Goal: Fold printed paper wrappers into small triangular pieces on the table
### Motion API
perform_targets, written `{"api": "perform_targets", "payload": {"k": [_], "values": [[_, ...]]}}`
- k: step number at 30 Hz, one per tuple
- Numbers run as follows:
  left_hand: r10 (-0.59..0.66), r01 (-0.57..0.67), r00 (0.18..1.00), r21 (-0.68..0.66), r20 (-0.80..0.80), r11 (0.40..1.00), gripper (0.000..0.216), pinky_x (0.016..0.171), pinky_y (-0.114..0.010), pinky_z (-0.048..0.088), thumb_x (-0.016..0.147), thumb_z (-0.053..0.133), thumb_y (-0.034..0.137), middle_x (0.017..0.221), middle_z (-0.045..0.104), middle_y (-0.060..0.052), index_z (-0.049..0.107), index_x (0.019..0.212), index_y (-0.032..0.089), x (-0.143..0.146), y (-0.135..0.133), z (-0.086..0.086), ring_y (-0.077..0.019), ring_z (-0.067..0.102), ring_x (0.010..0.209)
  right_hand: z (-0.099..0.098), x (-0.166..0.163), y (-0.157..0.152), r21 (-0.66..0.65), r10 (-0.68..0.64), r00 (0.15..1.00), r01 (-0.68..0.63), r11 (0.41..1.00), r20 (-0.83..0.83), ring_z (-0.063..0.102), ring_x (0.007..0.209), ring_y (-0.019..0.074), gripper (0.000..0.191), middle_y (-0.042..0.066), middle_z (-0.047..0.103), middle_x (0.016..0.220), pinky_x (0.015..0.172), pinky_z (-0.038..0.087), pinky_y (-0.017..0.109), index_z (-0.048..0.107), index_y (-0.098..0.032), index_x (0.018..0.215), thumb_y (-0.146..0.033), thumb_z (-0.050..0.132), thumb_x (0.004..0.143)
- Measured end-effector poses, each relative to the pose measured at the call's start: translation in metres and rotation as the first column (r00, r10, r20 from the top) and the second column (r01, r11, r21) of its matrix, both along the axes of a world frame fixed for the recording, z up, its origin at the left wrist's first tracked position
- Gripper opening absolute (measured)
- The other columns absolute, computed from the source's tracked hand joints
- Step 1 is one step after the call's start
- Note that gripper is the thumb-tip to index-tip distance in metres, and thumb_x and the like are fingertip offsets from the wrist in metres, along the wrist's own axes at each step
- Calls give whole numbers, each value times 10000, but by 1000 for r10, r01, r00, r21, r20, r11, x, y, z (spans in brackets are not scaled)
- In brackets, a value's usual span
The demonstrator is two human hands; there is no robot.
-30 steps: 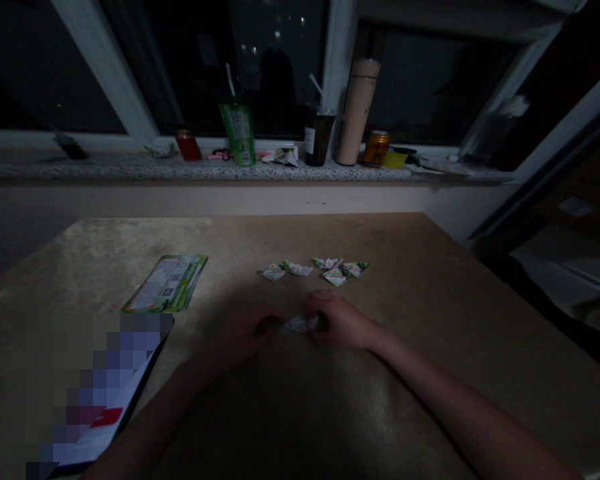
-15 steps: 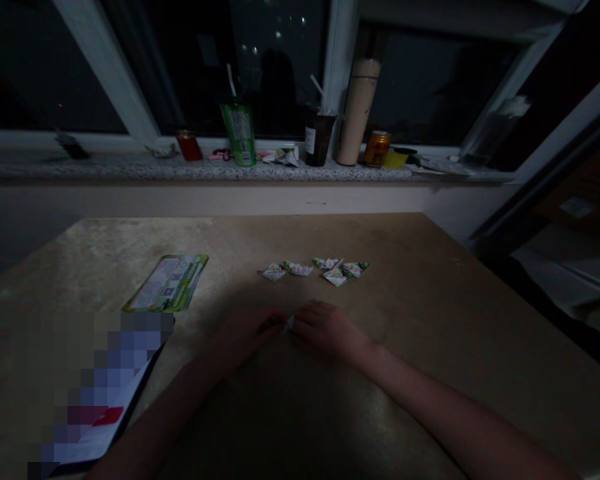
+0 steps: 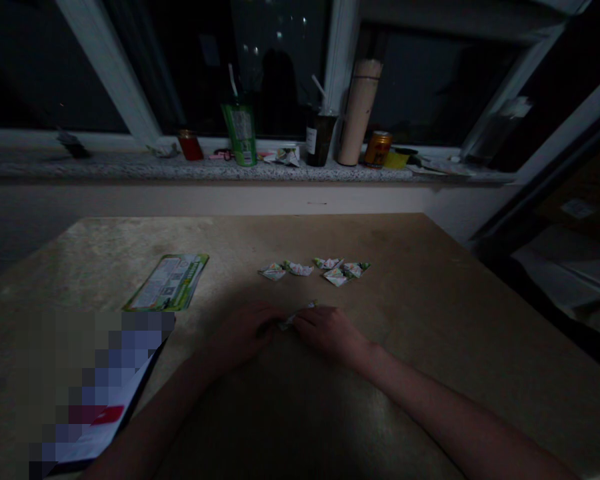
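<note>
Two hands (image 3: 333, 333), six folded papers (image 3: 338, 277), one green packet (image 3: 167, 285), two cups (image 3: 243, 137), one flask (image 3: 359, 117).

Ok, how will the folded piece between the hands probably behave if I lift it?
The folded piece is likely light, being small and seemingly made of thin sheet. It may be fairly stiff along its creases, since the similar pieces farther off lie folded with nothing holding them. A hard pinch could crush it, as it looks thin.

Dim — shadowed tabletop (image 3: 280, 413), pixelated lower left
</note>
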State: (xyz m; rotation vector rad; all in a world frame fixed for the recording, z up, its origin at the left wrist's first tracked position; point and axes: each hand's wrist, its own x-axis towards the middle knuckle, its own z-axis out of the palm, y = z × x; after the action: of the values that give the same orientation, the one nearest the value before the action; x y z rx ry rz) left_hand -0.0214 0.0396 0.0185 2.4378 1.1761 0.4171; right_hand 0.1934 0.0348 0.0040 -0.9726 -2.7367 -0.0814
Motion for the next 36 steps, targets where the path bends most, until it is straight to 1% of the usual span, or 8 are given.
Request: {"api": "perform_targets", "payload": {"k": [4,9,14,17,20,25,30,36], "values": [[-8,8,1000,26,-6,1000,188,839,-324,433,870,483,243,983,654,-8,611,1008,239,1,0,1,-202,592,931,2,1,0,5,-7,1000,7,1000,-4,595,728,165,142,46,670,861,613,385,264,622,-176,916,-172,481,896],[-20,22,1000,105,-18,994,152,899,-324,408,887,493,253,1088,620,-5,620,970,241,0,0,-2,-191,562,1003,5,0,-1,-31,-9,1000,8,999,-26,577,733,163,149,50,656,833,631,388,264,629,-172,865,-193,485,892],[-25,26,1000,119,-12,993,117,941,-321,391,873,525,228,1182,548,-26,630,924,221,-1,1,-5,-197,513,1085,1,3,4,-89,3,980,-21,996,-201,561,830,187,109,66,643,848,731,409,290,640,-171,844,-213,540,851],[-23,23,1000,120,-3,993,118,927,-321,406,880,528,246,1169,543,-26,620,947,218,0,1,-6,-196,515,1071,0,5,7,-146,23,951,-71,987,-308,564,853,182,106,64,646,854,759,415,284,654,-170,848,-197,551,845],[-12,11,1000,114,10,993,131,926,-334,408,877,540,280,1161,533,-28,604,975,220,0,2,-7,-201,510,1071,-1,8,9,-173,39,933,-107,979,-357,572,860,172,117,57,652,882,767,419,274,671,-178,844,-188,555,845],[19,-22,999,89,34,996,134,929,-360,403,867,543,313,1178,502,-35,612,949,233,0,4,-8,-225,487,1092,0,11,9,-136,81,941,-132,982,-329,571,845,178,109,52,658,888,747,423,282,682,-184,852,-185,575,830],[78,-80,996,48,31,996,104,949,-361,367,807,598,276,1117,521,-23,642,893,239,3,6,-7,-225,473,1086,2,11,8,-68,122,948,-148,987,-292,561,826,179,135,54,656,871,734,424,291,677,-185,857,-204,543,855],[169,-169,986,19,-6,985,97,946,-409,350,780,597,236,1101,529,-36,654,857,220,9,7,-8,-252,475,1083,1,11,0,-42,132,967,-144,989,-217,547,852,186,184,65,633,864,762,424,308,651,-183,960,-226,488,886]]}}
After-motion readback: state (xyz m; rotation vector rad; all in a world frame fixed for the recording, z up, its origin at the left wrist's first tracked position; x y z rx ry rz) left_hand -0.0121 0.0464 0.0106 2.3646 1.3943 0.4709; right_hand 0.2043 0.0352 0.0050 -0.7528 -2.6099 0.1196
